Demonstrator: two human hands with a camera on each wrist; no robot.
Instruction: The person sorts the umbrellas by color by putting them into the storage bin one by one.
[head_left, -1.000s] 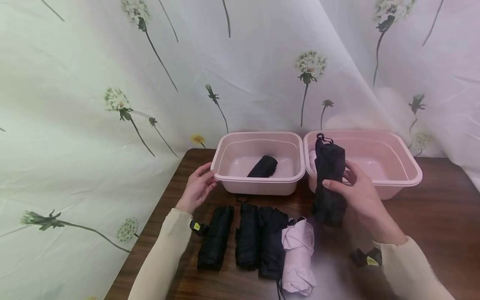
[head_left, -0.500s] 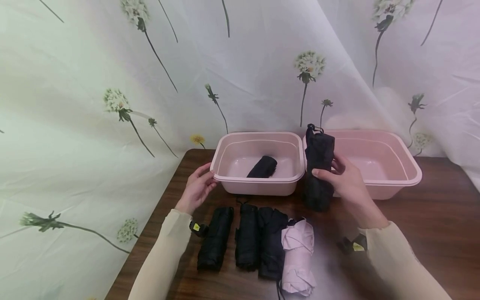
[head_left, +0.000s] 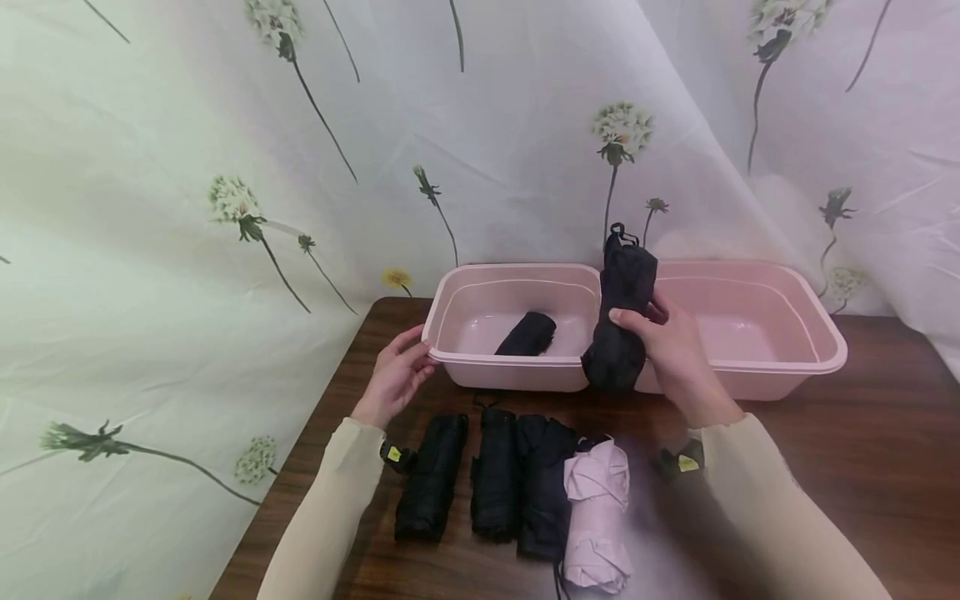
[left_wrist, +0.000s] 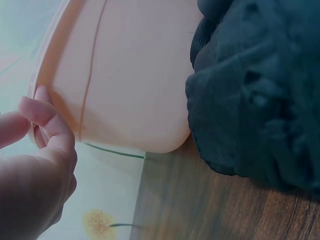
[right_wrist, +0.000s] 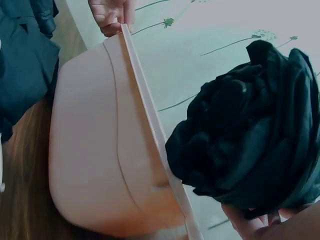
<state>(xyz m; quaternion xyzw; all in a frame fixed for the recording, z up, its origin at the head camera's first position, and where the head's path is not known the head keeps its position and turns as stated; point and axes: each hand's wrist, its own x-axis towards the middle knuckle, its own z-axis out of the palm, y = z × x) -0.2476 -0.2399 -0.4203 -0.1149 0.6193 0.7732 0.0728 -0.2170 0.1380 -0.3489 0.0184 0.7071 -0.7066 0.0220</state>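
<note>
My right hand grips a folded black umbrella with a strap loop at its top, thumb on its near side. The umbrella overlaps the adjoining rims of the two pink plastic basins. Its bunched end shows above the left basin's rim in the right wrist view. My left hand pinches the left end of the left basin at the rim; in the left wrist view, fingers and thumb meet at the basin's lip. Another black umbrella lies inside that basin.
In front of the basins, three black folded umbrellas and a pale pink one lie side by side on the brown wooden table. The right basin stands beside the left one. A dandelion-print curtain hangs behind.
My right hand has carried the black umbrella leftward and away from me, from over the right basin's left end to the left basin's right rim. The left hand stays put.
</note>
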